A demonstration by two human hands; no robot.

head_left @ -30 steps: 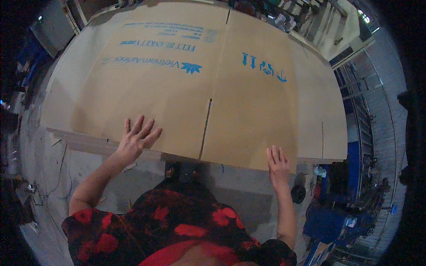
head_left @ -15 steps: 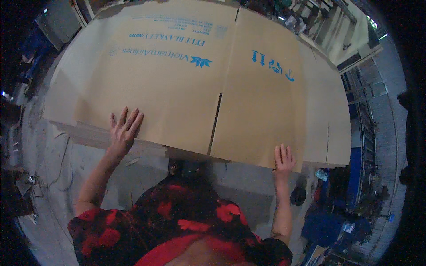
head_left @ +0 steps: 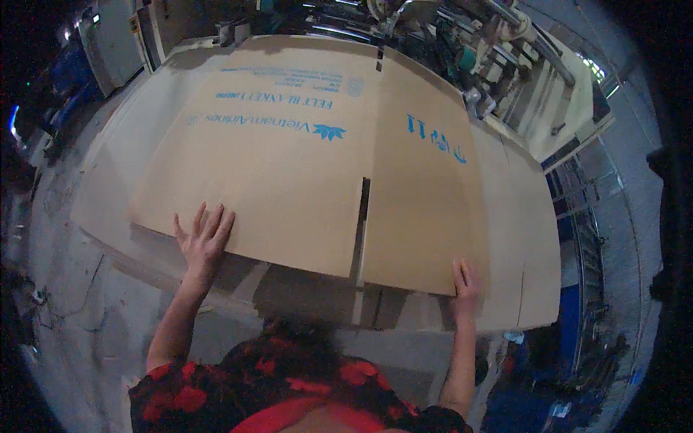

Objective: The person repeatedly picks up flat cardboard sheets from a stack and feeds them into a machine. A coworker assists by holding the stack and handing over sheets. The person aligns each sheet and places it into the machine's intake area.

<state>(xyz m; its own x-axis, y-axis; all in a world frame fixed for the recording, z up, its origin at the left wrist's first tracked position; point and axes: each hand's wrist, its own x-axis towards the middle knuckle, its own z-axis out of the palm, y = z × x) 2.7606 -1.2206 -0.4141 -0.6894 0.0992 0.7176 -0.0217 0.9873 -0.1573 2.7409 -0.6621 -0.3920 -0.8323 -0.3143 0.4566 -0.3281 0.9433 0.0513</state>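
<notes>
The left hand (head_left: 203, 245), splayed, and right hand (head_left: 466, 285) have fingers over the near edge of the printed cardboard sheet (head_left: 289, 195); thumbs are hidden, so whether the grip is closed cannot be told. The sheet, atop the cardboard stack (head_left: 514, 274), now sits back from the stack's near edge, suggesting repositioning; machinery (head_left: 525, 32) stands beyond.

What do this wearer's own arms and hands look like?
Left hand and right hand are gloveless, with no watch visible on either wrist. The left sleeve is short, black with red patches; the right sleeve is short and dark, only partly in view.
</notes>
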